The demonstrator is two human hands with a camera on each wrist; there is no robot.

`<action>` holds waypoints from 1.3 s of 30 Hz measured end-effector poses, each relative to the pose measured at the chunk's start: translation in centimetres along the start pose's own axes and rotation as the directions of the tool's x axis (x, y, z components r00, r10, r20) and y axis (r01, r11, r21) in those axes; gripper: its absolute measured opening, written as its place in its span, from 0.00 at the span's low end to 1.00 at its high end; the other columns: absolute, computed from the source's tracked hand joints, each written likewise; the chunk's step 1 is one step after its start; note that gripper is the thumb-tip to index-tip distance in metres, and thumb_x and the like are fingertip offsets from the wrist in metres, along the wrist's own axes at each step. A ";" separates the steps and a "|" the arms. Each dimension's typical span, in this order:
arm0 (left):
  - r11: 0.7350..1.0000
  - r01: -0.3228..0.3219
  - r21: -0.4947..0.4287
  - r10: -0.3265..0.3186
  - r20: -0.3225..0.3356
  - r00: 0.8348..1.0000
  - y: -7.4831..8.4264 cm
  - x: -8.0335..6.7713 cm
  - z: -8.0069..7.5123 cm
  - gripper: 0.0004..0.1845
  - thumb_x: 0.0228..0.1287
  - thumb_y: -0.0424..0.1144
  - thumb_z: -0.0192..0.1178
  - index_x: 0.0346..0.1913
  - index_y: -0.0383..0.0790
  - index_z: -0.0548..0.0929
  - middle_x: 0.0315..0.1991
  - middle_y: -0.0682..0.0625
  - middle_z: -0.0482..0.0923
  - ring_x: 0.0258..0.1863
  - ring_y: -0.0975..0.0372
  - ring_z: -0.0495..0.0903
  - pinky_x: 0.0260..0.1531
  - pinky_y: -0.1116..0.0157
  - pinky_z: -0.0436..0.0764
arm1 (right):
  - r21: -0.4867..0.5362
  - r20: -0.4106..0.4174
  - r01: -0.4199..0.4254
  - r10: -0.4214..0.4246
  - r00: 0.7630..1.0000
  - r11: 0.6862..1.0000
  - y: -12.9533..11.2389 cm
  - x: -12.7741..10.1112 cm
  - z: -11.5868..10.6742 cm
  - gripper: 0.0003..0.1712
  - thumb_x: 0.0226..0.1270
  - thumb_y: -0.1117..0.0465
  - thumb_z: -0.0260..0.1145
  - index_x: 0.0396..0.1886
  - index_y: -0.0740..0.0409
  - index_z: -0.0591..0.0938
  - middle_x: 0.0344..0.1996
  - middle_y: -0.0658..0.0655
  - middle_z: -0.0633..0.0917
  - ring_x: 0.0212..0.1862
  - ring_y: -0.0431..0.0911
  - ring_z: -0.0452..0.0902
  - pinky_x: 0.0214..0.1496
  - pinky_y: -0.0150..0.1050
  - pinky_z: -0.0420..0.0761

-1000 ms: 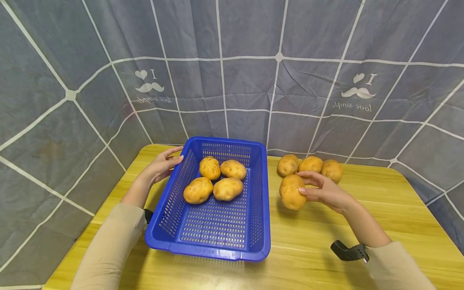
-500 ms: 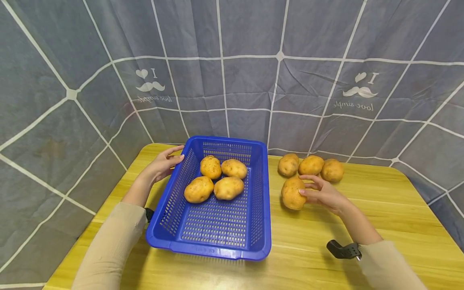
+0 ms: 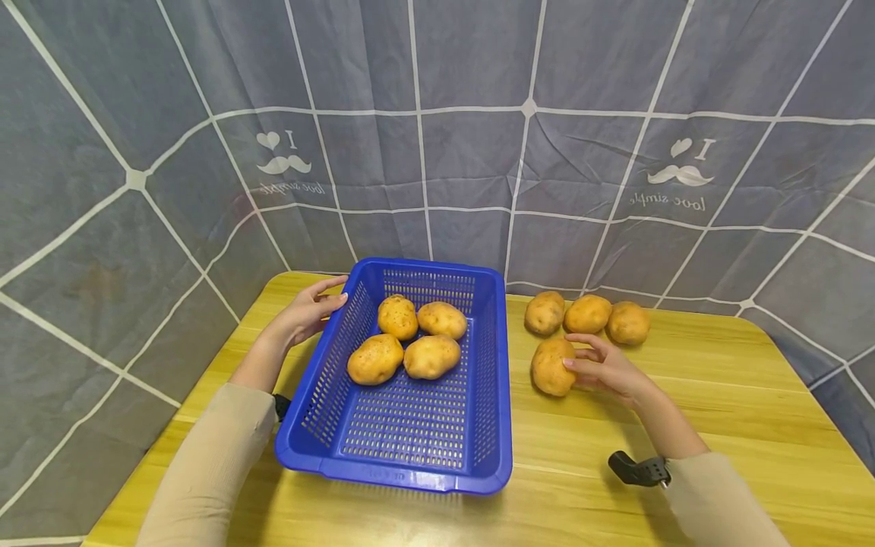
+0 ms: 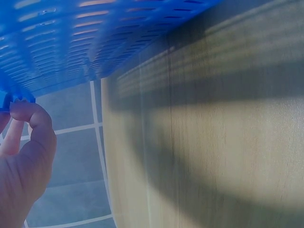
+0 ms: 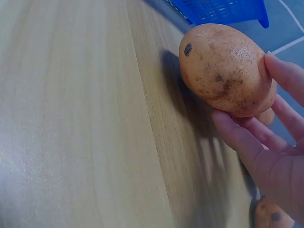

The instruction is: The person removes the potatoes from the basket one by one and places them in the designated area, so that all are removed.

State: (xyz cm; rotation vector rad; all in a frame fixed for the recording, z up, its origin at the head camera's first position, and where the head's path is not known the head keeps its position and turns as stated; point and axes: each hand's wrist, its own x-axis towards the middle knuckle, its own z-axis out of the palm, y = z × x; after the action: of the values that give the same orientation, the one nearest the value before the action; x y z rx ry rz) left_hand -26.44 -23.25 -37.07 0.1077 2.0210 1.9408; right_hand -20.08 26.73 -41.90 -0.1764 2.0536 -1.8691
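Right of the blue basket (image 3: 410, 425) — four potatoes inside — the right hand (image 3: 608, 368) curls around a lone potato (image 3: 552, 366), three more potatoes (image 3: 586, 313) beyond it. Left hand (image 3: 305, 314) grips the basket's far-left rim. The potato has sunk lower toward the table (image 3: 738, 395) since earlier.

Staged recording booth, not a real kitchen: grey printed fabric backdrop (image 3: 478, 152) wraps round a small wooden worktop (image 3: 718, 395) with blue basket (image 3: 410, 441), potatoes (image 3: 588, 313).
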 end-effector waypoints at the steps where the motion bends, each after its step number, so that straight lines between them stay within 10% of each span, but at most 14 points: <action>1: 1.000 0.003 0.000 -0.003 -0.003 1.000 0.0 0.0 0.0 0.33 0.70 0.34 0.51 0.73 0.38 0.49 0.36 0.53 0.77 0.32 0.65 0.80 0.37 0.67 0.81 | 0.001 -0.007 -0.004 0.004 1.000 1.000 0.0 0.1 0.0 0.30 0.64 0.66 0.62 0.64 0.65 0.62 0.55 0.69 0.66 0.43 0.41 0.77 0.45 0.41 0.80; 27: 1.000 0.008 0.009 -0.008 -0.007 1.000 0.0 0.0 -0.1 0.33 0.70 0.35 0.51 0.73 0.39 0.50 0.37 0.53 0.77 0.34 0.64 0.80 0.38 0.67 0.80 | 0.046 -0.010 -0.041 0.041 0.999 0.998 0.5 2.0 -0.3 0.36 0.67 0.65 0.59 0.68 0.68 0.53 0.46 0.57 0.72 0.42 0.40 0.77 0.46 0.40 0.80; 39: 1.000 0.014 0.016 -0.014 -0.021 1.000 0.1 0.0 0.0 0.32 0.70 0.34 0.50 0.73 0.40 0.50 0.37 0.53 0.77 0.33 0.64 0.80 0.38 0.66 0.80 | 0.054 0.009 -0.057 0.057 0.998 0.997 0.4 2.3 -0.3 0.37 0.68 0.65 0.58 0.70 0.67 0.51 0.54 0.67 0.64 0.41 0.42 0.76 0.46 0.39 0.79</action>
State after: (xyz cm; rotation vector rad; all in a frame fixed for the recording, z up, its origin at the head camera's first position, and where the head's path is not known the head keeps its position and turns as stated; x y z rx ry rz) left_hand -26.40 -23.22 -36.98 0.0776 2.0456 1.9247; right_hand -22.25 26.27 -42.66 -0.1090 1.9794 -1.8848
